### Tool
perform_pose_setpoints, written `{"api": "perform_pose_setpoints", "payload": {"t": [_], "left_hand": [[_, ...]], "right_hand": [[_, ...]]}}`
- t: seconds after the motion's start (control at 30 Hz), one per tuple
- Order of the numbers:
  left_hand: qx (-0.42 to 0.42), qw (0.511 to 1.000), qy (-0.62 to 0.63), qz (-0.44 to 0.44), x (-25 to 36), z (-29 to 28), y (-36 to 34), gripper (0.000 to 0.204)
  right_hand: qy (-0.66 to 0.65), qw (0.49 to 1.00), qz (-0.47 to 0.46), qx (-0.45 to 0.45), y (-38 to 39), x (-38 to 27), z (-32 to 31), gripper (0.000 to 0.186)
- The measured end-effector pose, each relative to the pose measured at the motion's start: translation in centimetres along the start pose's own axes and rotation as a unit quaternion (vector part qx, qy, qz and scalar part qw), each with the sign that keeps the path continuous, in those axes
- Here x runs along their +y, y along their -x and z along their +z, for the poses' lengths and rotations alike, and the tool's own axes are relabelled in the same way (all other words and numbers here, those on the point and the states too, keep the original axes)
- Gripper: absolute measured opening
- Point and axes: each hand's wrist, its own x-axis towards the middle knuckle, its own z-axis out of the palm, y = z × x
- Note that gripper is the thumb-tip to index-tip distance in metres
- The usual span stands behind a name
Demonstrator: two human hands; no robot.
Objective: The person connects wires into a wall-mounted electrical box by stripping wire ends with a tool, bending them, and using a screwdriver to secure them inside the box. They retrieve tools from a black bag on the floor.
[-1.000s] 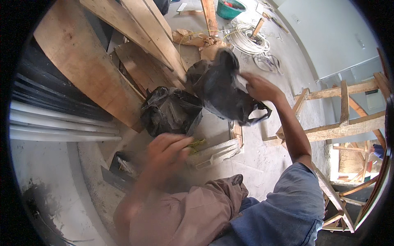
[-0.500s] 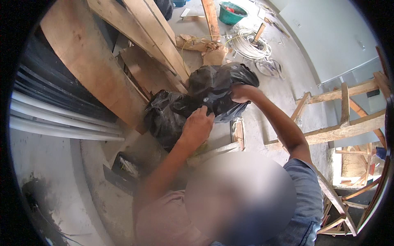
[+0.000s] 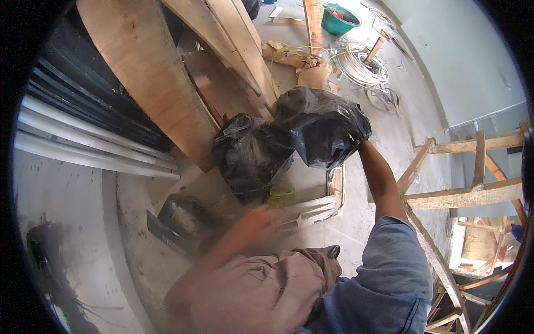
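Note:
Two black plastic bags stand on the concrete floor against leaning wooden planks. My right hand (image 3: 360, 137) is stretched forward and shut on the upper right side of the right black bag (image 3: 320, 131); the fingers are partly buried in the plastic. The left black bag (image 3: 250, 153) leans beside it, touching it. My left hand (image 3: 256, 222) is blurred with motion, low in front of the left bag, close to a small yellow-green thing (image 3: 278, 195) and a white slatted frame (image 3: 308, 209). Whether it holds anything is not visible.
Wide wooden planks (image 3: 144, 72) lean at the left, with white pipes (image 3: 83, 145) and dark pipes beside them. Farther off lie crumpled brown paper (image 3: 295, 58), a coil of white cable (image 3: 361, 67) and a green bucket (image 3: 339, 19). A wooden trestle (image 3: 461, 195) stands at the right.
My left hand has dropped from the black bag to a spot near the white frame. My right hand has kept its hold on the right bag, which now sits farther right.

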Motion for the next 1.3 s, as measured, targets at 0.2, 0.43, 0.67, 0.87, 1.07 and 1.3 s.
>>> {"api": "perform_pose_setpoints", "payload": {"t": [0.2,0.43,0.67,0.87,1.07,1.3], "left_hand": [[-0.023,0.997,0.059,-0.049,-1.2,-1.3,3.0,0.037],[0.028,0.993,0.092,-0.073,1.0,-3.8,4.0,0.034],[0.091,0.98,0.158,-0.086,2.2,-6.6,4.8,0.032],[0.092,0.982,0.155,-0.062,3.5,-8.2,3.5,0.033],[0.095,0.977,0.187,-0.028,3.5,-8.6,1.7,0.033],[0.124,0.975,0.18,-0.031,3.8,-10.1,2.1,0.031]], "right_hand": [[-0.004,0.999,0.016,0.037,-0.4,-0.2,0.4,0.03],[-0.019,0.99,0.005,0.142,0.6,0.9,1.1,0.035],[-0.13,0.926,-0.073,0.347,6.4,2.4,-3.3,0.041],[-0.434,0.848,0.001,0.304,17.5,-6.2,-16.7,0.04],[-0.634,0.745,-0.141,0.151,24.0,-8.6,-15.2,0.038],[-0.294,0.932,-0.128,-0.169,19.4,-20.4,-4.4,0.072]]}}
